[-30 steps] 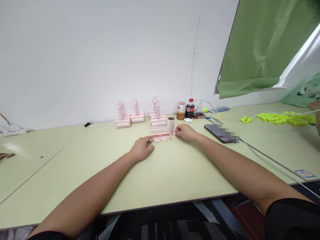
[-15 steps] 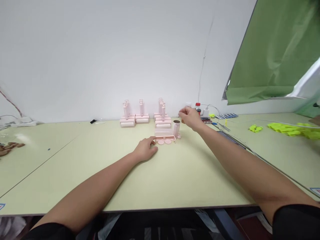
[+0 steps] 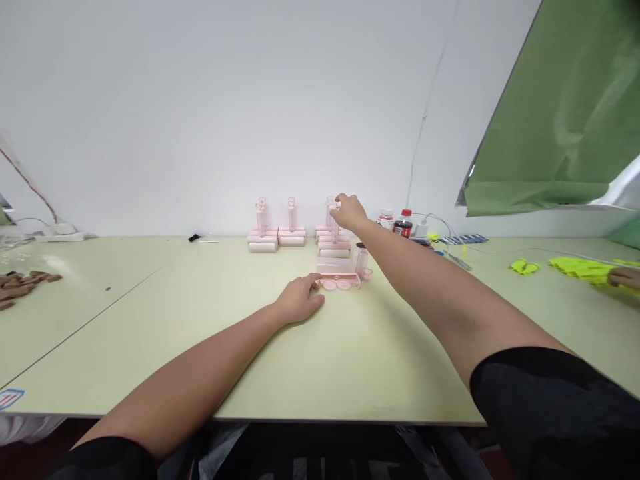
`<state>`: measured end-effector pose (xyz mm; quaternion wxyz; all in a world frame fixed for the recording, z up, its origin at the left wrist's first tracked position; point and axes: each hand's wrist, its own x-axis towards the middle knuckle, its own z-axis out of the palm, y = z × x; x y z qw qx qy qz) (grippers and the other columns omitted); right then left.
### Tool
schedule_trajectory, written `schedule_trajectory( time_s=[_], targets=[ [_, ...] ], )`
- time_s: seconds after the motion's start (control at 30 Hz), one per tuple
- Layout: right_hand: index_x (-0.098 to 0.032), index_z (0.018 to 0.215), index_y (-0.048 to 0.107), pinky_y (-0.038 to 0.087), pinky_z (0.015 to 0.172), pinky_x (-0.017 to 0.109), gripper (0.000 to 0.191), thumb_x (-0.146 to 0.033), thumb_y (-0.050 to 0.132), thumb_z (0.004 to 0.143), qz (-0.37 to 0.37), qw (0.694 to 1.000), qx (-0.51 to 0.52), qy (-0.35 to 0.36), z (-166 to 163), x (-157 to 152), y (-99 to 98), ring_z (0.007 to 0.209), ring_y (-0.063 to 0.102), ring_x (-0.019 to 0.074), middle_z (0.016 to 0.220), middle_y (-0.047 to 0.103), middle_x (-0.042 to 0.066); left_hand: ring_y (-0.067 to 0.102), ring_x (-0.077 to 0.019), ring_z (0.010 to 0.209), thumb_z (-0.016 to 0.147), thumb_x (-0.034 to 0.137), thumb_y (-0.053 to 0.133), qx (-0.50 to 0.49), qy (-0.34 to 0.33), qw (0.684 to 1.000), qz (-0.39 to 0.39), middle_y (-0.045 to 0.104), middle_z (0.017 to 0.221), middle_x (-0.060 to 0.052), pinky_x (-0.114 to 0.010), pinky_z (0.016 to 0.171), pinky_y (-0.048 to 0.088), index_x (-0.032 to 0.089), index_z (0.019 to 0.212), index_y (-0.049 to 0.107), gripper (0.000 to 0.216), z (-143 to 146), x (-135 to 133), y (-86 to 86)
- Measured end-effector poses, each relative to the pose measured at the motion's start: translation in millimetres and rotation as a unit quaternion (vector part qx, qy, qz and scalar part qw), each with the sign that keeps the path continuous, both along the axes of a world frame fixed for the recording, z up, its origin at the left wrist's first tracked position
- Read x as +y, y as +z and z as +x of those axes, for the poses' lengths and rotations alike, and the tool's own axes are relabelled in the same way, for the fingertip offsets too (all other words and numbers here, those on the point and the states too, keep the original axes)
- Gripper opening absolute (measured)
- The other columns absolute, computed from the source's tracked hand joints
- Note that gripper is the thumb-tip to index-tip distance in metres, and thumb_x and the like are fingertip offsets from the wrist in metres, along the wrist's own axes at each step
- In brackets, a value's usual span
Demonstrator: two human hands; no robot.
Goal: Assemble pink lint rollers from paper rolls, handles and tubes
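My left hand rests on the pale green table, its fingertips at the left end of a pink plastic piece with round pink discs in front of it. A small pink tube stands upright at that piece's right end. My right hand is stretched far forward and closed on the top of an upright pink handle on the right-hand stack of pink rollers near the wall. Two more pink roller stacks stand to the left of it.
Two bottles, a charger and cables lie by the wall at right. Bright yellow-green parts lie far right, where another person's hand shows. Brown pieces lie at far left. A green cloth hangs at upper right.
My right hand left the small pink tube, rose and swung back-left to the top of the right roller stack. My left hand stayed put. The view turned left.
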<state>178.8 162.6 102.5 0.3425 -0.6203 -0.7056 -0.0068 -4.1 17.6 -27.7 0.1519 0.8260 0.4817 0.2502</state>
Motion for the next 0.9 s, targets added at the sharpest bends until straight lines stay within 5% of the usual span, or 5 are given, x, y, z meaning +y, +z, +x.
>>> schedule_trajectory(
  time_s=[0.5,0.9],
  targets=[
    [-0.020,0.115,0.061,0.045,0.077,0.030,0.040,-0.011,0.058,0.077,-0.047,0.994,-0.100,0.020,4,12,1.2,0.095,0.059,0.0240,0.116,0.064,0.011,0.062,-0.0243,0.101,0.081,0.034,0.053,0.020,0.011,1.000,0.000,0.067,0.113,-0.004,-0.034,0.084,0.049,0.024,0.135,0.050,0.055,2,-1,2.4],
    [-0.014,0.075,0.064,0.046,0.083,0.037,0.011,-0.006,0.063,0.068,0.003,0.996,-0.067,0.065,-9,6,20.6,0.093,0.062,0.0274,0.086,0.068,0.013,0.063,-0.0259,0.099,0.080,0.033,0.056,-0.018,0.017,1.000,-0.007,0.068,0.112,-0.006,-0.036,0.084,0.049,0.024,0.129,0.055,0.049,3,-2,2.0]
  ],
)
